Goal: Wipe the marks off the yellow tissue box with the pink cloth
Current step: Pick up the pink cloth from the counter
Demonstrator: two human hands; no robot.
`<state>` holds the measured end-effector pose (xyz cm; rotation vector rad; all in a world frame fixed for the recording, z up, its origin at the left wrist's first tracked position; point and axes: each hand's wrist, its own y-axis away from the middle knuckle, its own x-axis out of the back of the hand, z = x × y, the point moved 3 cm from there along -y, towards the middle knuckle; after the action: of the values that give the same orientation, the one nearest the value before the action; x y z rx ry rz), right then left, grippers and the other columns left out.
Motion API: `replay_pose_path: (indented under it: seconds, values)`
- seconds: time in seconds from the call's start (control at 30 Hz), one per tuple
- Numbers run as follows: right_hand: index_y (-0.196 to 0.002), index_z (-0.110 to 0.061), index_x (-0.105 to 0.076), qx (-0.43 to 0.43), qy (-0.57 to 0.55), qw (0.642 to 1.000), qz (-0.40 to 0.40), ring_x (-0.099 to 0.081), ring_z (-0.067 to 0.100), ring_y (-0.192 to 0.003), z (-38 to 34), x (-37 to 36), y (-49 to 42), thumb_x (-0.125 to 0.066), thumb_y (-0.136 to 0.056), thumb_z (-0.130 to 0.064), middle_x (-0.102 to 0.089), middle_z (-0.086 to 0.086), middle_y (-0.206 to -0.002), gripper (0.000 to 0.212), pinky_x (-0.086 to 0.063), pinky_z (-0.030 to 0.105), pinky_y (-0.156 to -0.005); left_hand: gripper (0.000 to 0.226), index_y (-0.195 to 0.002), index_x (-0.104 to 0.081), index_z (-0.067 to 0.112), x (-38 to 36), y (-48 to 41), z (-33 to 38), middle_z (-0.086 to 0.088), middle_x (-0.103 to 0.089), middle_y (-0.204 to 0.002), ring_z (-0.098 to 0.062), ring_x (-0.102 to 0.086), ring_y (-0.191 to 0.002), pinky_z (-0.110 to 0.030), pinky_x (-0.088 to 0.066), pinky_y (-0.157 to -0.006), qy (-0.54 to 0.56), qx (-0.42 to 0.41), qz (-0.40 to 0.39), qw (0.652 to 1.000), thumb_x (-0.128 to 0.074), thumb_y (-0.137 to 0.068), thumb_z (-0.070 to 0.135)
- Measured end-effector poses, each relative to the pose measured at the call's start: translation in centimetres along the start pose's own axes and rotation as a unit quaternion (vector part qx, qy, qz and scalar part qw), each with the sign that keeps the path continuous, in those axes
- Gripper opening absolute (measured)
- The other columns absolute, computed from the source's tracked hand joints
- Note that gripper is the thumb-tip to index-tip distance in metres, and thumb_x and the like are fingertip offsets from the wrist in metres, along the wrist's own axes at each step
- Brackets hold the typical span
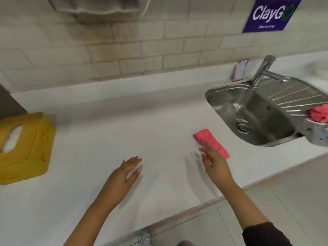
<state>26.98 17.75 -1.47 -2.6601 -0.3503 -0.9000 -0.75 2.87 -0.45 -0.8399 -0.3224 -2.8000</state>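
Observation:
The yellow tissue box (pixel 24 148) sits at the far left of the white counter, white tissue showing in its top slot and faint orange marks on its lid. A folded pink cloth (pixel 209 141) lies on the counter beside the sink. My right hand (pixel 215 164) hovers just in front of the cloth, fingers spread, its fingertips over the cloth's near edge without gripping it. My left hand (pixel 126 173) is flat and open above the middle of the counter, holding nothing.
A steel sink (pixel 248 118) with a tap (pixel 262 70) is set into the counter at the right. A second pink cloth (pixel 319 114) lies on its drainer. A tiled wall runs behind, with a blue sign (pixel 271 13). The counter's front edge runs near my arms.

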Motion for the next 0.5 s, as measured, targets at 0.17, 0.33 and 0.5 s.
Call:
replay_pose_path:
  seconds: [0.17, 0.33, 0.5]
  values:
    - [-0.140, -0.019, -0.043, -0.033, 0.108, 0.993, -0.036, -0.018, 0.024, -0.145, 3.5, 0.1, -3.0, -0.053, -0.093, -0.009, -0.029, 0.009, -0.155, 0.050, -0.008, 0.031, -0.114, 0.046, -0.128, -0.042, 0.048, -2.0, -2.6, -0.4, 0.027, -0.032, -0.138, 0.002, -0.014, -0.135, -0.025, -0.017, -0.111, -0.002, 0.010, -0.051, 0.999, -0.040, -0.082, 0.054]
    - [-0.146, -0.015, -0.033, 0.034, 0.177, 0.974, -0.135, -0.005, 0.013, -0.143, 6.5, 0.4, -6.6, -0.056, -0.092, -0.018, -0.026, 0.006, -0.156, 0.059, 0.000, 0.038, -0.114, 0.048, -0.129, -0.045, 0.046, -3.0, -3.5, 0.4, 0.028, -0.035, -0.136, 0.003, -0.017, -0.134, -0.023, -0.018, -0.111, 0.013, 0.019, -0.035, 0.999, -0.041, -0.082, 0.053]
    - [-0.142, -0.009, -0.040, 0.095, 0.234, 0.954, -0.162, -0.031, 0.028, -0.141, 8.1, -0.3, -8.4, -0.054, -0.091, -0.010, -0.041, 0.009, -0.149, 0.052, -0.016, 0.032, -0.111, 0.035, -0.115, -0.042, 0.061, -3.4, -2.4, 1.6, 0.028, -0.041, -0.131, 0.005, -0.023, -0.131, -0.023, -0.022, -0.109, 0.040, 0.058, 0.023, 0.997, -0.042, -0.080, 0.054]
